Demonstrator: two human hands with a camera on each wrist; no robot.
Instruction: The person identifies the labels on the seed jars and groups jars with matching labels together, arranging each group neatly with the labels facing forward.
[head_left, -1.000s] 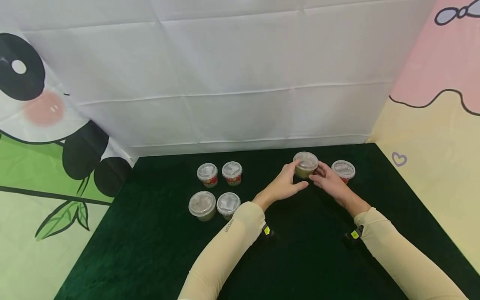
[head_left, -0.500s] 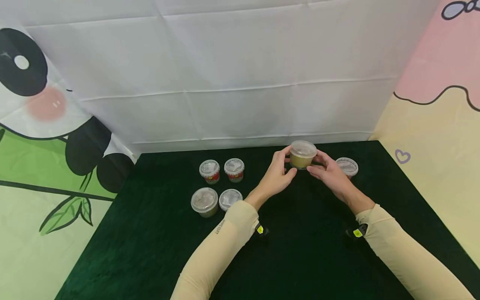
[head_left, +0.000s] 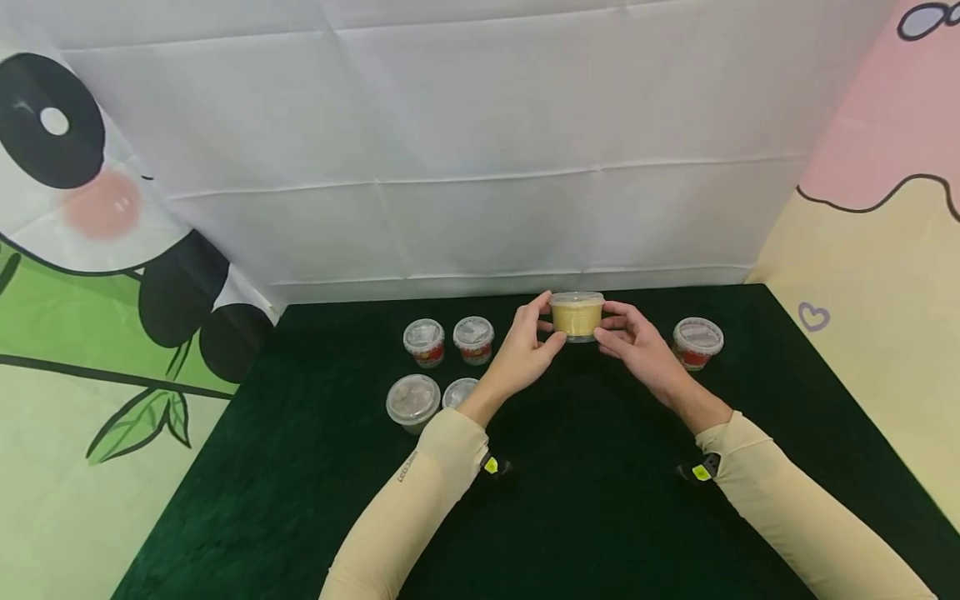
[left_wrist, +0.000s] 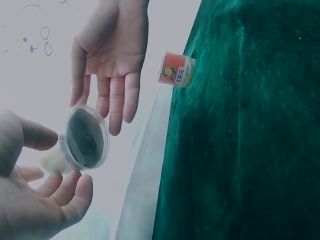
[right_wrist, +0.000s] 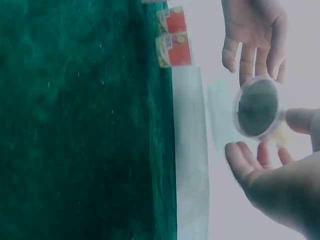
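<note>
A clear lidded tub with yellow contents [head_left: 577,317] is held up between both hands near the back edge of the dark green cloth. The left hand [head_left: 519,350] grips its left side, thumb low and fingers higher. On its right side the right hand [head_left: 647,354] pinches it with thumb and fingertips. In the left wrist view the tub's round dark-looking face [left_wrist: 87,137] shows between the two hands. The right wrist view also shows this round face [right_wrist: 257,108], with fingers around the rim.
A red-labelled tub [head_left: 697,342] stands to the right. On the left, two small red-labelled tubs [head_left: 424,340] [head_left: 473,338] stand behind a wider lidded tub [head_left: 413,402] and another tub [head_left: 459,392] partly hidden by the left arm. A white cloth wall [head_left: 480,225] rises behind.
Both hands have lifted the yellow tub and moved it left, tilting it so that its side now faces the head camera. The tub at the right is no longer covered by the right hand.
</note>
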